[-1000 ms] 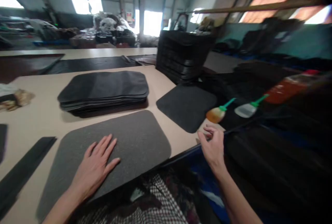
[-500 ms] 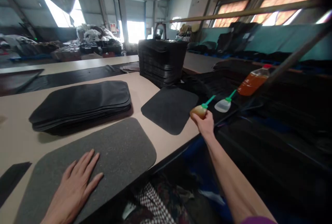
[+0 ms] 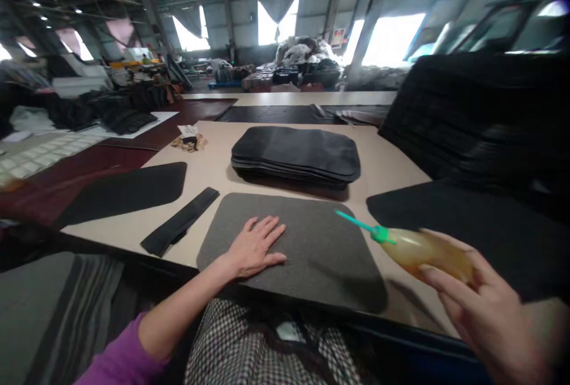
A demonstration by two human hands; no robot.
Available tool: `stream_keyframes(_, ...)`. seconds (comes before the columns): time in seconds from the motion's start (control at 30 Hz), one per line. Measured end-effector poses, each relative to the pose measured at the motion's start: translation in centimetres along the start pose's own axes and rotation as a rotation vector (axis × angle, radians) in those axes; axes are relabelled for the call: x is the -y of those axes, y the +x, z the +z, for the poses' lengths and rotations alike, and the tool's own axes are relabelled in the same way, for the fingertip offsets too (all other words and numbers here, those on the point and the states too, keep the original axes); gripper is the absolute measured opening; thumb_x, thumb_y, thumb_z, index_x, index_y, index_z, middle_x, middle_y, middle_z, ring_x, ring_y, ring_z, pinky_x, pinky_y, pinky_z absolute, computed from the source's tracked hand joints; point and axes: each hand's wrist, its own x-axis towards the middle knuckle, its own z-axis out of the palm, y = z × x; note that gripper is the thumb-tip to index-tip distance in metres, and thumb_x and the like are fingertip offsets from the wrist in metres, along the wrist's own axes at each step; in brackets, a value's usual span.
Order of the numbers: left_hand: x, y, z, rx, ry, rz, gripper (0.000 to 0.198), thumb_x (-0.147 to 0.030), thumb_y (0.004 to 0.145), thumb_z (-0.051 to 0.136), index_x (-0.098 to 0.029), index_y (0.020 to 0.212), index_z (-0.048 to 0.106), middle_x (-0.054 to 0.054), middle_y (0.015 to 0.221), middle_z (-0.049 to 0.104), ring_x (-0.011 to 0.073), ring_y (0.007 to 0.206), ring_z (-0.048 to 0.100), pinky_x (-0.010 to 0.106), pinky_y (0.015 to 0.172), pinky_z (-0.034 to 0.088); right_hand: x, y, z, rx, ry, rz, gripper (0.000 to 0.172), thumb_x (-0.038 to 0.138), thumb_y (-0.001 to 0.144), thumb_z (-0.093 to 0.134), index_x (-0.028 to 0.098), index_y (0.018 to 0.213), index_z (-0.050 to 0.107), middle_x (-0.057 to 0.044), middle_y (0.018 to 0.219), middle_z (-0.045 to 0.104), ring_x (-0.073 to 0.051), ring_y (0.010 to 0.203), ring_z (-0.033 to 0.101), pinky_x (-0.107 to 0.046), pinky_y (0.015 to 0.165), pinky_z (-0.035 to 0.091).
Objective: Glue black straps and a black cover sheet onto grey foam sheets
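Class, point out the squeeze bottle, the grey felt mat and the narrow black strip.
squeeze bottle [image 3: 414, 248], head view, on its amber body.
grey felt mat [image 3: 316, 257], head view, on its bare middle.
narrow black strip [image 3: 180, 223], head view, halfway along.

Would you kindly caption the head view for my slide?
Left hand flat on grey mat; right hand holds green-nozzled bottle.

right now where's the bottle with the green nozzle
The bottle is lower right in the head view, held in the right hand, nozzle pointing left over the grey mat under the left hand.
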Motion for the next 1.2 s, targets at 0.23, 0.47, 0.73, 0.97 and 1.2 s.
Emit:
stream_keyframes(0.23,0.9,0.0,0.1,-0.022,-0.046,0.001,0.078,-0.073,0.096,0.026,-0.024,0.155,0.032,0.009,0.163,0.030,0.0238,0.152,0.024,0.051,0.122,0.018,4.3,-0.7,14.4,0.321,0.608,0.347,0.045,0.053,0.087,0.065,0.024,0.120,0.062,-0.009,0.113,0.066,-0.023,0.092,0.067,-0.028,0.063,0.059)
stream_keyframes(0.47,-1.2,-2.6,0.2,-0.090,-0.211,-0.098,0.076,-0.074,0.094,0.028,-0.028,0.155,0.032,0.007,0.162,0.034,0.0289,0.147,0.032,0.050,0.119,0.027,8.3,-1.4,20.9,0.781,0.425,0.118,0.050,0.050,0.085,0.074,0.025,0.122,0.052,-0.002,0.100,0.064,-0.016,0.072,0.062,-0.022,0.053,0.051)
stream_keyframes(0.73,-1.8,-3.0,2.9,-0.133,-0.276,-0.167,0.072,-0.051,0.098,0.043,-0.016,0.158,0.025,0.010,0.162,0.032,0.0337,0.154,0.013,0.049,0.127,0.022,9.9,-2.9,25.6,0.941,0.159,-0.235,0.055,0.046,0.082,0.078,0.026,0.126,0.053,-0.005,0.115,0.064,-0.024,0.101,0.065,-0.038,0.090,0.055)
stream_keyframes(0.97,-1.6,-3.1,2.3,-0.139,-0.293,-0.162,0.060,-0.035,0.098,0.046,-0.020,0.155,0.032,0.009,0.158,0.038,0.0374,0.153,0.015,0.059,0.126,0.019,10.3,-3.5,26.9,0.889,0.083,-0.453,0.046,0.043,0.087,0.075,0.026,0.124,0.055,-0.006,0.118,0.060,-0.024,0.108,0.060,-0.038,0.096,0.050)
stream_keyframes(1.2,-1.3,-2.6,2.3,-0.097,-0.365,-0.114,0.061,-0.038,0.098,0.044,-0.016,0.154,0.032,0.011,0.156,0.041,0.0350,0.149,0.029,0.053,0.124,0.028,10.4,-2.8,25.6,0.984,0.058,-0.474,0.045,0.041,0.087,0.074,0.026,0.124,0.054,-0.006,0.115,0.060,-0.023,0.102,0.061,-0.035,0.089,0.052)
